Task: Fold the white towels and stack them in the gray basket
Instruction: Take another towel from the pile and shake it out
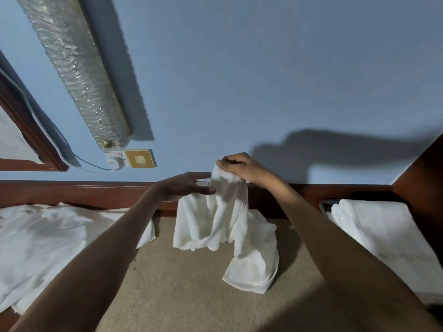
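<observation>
A white towel (pixel 223 224) hangs crumpled above the beige carpet, its lower end trailing on the floor. My right hand (pixel 242 167) pinches its top edge and holds it up. My left hand (pixel 189 185) reaches in from the left with fingers stretched out, touching the cloth just below the right hand. A stack of folded white towels (pixel 374 226) lies at the right on the gray basket (pixel 326 205), of which only a dark corner shows. A heap of unfolded white towels (pixel 48 245) lies at the left.
Beige carpet (pixel 179 283) fills the floor between the piles. A brown wooden skirting (pixel 84 191) runs along the blue wall. A silvery duct (pixel 74 70), a wall socket (pixel 140 159) with a white cable, and dark wooden furniture (pixel 424 178) at the right stand around.
</observation>
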{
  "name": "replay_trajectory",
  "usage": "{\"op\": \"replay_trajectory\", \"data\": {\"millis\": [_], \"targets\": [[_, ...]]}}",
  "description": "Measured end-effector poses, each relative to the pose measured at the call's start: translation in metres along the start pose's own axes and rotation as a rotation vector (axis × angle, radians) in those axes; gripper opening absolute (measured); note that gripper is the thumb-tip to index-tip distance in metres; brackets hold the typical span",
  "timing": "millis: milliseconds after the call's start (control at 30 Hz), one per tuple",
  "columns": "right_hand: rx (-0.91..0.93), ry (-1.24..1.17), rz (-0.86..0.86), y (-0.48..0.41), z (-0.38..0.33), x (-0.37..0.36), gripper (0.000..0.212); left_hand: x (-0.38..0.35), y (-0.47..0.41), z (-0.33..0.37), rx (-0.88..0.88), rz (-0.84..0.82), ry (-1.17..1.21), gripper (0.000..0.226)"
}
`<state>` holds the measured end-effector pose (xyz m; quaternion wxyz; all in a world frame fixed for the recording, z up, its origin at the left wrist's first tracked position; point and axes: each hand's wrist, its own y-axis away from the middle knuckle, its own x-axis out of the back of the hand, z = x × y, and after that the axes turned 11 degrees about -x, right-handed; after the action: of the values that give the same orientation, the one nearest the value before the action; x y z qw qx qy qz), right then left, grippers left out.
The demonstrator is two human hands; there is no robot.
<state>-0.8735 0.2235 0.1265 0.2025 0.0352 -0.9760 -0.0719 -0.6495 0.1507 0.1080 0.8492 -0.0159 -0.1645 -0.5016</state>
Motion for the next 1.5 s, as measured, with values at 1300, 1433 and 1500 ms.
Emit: {"op": "replay_trajectory", "data": {"millis": [1300,1433,1500], "targets": [[0.016,0.113,0.075,-0.002,0.001,0.025,0.043,0.000,-0.031,0.036,-0.010,-0.023,-0.173,0.023],[-0.037,0.077,0.057,0.014,0.015,0.043,0.027,-0.002,-0.035,0.056,-0.073,0.007,-0.228,0.028],[-0.076,0.012,0.009,0.019,0.030,0.045,0.021,-0.002,-0.036,0.060,-0.126,0.052,-0.240,0.028]]}}
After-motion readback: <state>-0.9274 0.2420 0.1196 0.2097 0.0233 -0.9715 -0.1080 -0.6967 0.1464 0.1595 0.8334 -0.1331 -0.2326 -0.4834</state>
